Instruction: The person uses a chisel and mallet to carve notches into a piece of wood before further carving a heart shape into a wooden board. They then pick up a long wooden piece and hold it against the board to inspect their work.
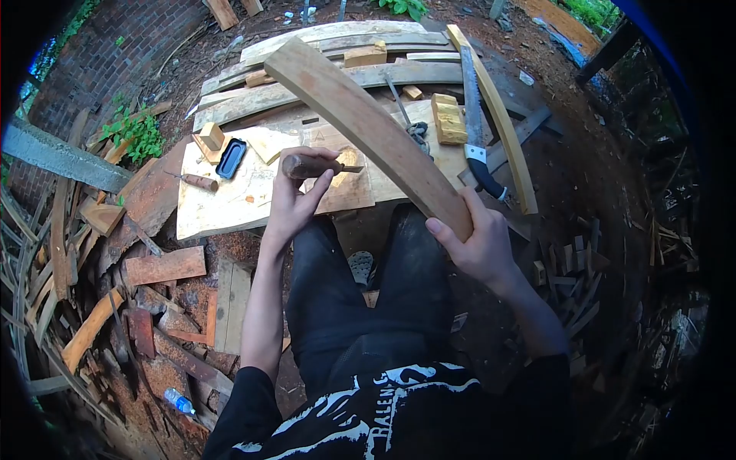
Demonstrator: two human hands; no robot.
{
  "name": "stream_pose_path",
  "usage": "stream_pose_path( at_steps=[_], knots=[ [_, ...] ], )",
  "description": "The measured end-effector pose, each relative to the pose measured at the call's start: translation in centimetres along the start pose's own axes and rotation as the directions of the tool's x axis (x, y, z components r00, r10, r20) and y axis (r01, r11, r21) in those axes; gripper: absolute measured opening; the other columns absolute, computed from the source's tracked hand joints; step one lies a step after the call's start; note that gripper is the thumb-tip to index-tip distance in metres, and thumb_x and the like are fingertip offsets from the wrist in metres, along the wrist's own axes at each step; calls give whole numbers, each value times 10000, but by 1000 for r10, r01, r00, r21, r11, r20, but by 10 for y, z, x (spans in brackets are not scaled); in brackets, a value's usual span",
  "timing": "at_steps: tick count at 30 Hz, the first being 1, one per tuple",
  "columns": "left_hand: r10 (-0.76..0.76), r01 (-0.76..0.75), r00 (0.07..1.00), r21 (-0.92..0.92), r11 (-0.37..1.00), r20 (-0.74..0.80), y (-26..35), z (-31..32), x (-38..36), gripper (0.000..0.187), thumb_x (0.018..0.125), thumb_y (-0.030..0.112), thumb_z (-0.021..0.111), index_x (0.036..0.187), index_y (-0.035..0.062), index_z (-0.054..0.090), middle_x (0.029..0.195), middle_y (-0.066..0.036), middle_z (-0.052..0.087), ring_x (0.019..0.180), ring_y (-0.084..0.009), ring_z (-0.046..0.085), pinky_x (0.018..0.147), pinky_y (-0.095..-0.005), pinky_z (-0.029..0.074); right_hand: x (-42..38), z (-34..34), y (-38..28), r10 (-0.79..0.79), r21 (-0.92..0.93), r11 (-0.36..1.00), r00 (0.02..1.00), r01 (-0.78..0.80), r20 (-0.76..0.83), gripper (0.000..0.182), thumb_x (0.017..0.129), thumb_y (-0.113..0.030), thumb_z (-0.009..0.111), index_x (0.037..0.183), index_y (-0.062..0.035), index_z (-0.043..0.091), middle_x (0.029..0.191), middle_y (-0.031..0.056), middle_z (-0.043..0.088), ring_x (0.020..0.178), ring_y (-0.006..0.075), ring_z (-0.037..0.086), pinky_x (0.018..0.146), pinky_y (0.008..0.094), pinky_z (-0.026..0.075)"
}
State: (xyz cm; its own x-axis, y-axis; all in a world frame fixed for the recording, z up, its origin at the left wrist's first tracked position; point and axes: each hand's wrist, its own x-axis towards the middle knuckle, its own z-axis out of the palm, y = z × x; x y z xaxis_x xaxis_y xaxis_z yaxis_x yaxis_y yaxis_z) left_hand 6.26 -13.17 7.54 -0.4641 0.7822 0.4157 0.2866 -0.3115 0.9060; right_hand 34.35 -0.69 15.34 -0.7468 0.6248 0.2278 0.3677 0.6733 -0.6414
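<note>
My left hand (293,201) is closed around the wooden handle of a chisel (308,166), its short metal blade pointing right over the workbench (253,201). My right hand (484,244) grips the near end of a long wooden plank (376,142), thumb on its face and fingers behind. The plank slants up and left above the bench, its far end raised. Below the chisel, a square board (337,198) lies on the bench. A second wooden-handled tool with a thin metal tip (199,182) rests at the bench's left.
A black tray (231,159) and small wood blocks (211,138) sit at the bench's left. On the right are a yellowish block (448,119), a handsaw (483,170) and a long curved strip (506,126). Planks (345,80) line the back. Offcuts (165,265) and a plastic bottle (179,401) litter the ground.
</note>
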Motion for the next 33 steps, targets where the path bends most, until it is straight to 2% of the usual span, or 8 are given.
stream_pose_path(
  at_steps=[13,16,26,28,29,31,32,33],
  knots=[
    [-12,14,1000,72,997,-24,-5,-6,-3,349,926,-30,682,1222,10,502,1180,-126,676,1065,-183,683,940,-321,549,5,4,-1,19,9,1000,999,-19,32,575,895,-512,723,1100,13,604,724,224,688,696,382,735,632,446,578],
    [-29,29,999,25,999,-33,-7,-5,-4,345,927,-24,685,1222,9,509,1178,-125,673,1067,-181,679,944,-325,546,6,5,-1,23,0,1000,999,-23,32,579,893,-510,724,1108,16,606,729,225,691,701,383,737,635,446,578],
    [-51,51,999,58,997,-3,7,1,2,344,933,-15,677,1235,20,516,1141,-113,684,1052,-169,684,929,-315,545,21,1,-15,-63,41,997,998,62,11,582,880,-511,734,1117,8,617,736,221,694,706,382,738,643,446,584],
    [-35,6,994,259,966,105,15,1,12,336,947,19,672,1245,23,517,1125,-125,692,1046,-182,691,919,-323,545,24,-1,-19,-94,71,993,996,93,9,584,878,-512,735,1118,7,620,735,219,694,709,381,738,645,447,585],
    [-154,130,986,277,952,66,18,3,15,313,946,64,687,1222,6,550,1123,-143,701,1072,-222,686,934,-357,535,25,-1,-21,-124,46,991,992,123,24,583,874,-503,742,1125,9,621,732,219,693,705,384,735,646,449,586],
    [-98,59,990,333,941,99,14,0,18,307,956,91,686,1225,-3,573,1146,-146,687,1099,-232,674,961,-375,516,30,-2,-25,-164,18,986,986,163,42,582,870,-493,748,1132,11,623,728,218,691,701,387,732,648,450,586],
    [-49,-10,988,384,923,144,8,-1,20,306,966,117,684,1229,-13,597,1168,-150,673,1125,-243,661,987,-392,496,34,-5,-26,-154,-136,976,978,173,137,590,870,-494,746,1146,12,623,734,223,691,700,392,729,650,453,586],
    [-63,-8,981,355,935,186,-4,-3,29,337,955,139,701,1239,-20,613,1179,-163,686,1147,-253,654,1016,-406,483,36,-8,-27,-127,-286,939,965,191,228,598,870,-496,743,1160,13,623,740,227,690,700,398,726,651,456,585]
  ],
)
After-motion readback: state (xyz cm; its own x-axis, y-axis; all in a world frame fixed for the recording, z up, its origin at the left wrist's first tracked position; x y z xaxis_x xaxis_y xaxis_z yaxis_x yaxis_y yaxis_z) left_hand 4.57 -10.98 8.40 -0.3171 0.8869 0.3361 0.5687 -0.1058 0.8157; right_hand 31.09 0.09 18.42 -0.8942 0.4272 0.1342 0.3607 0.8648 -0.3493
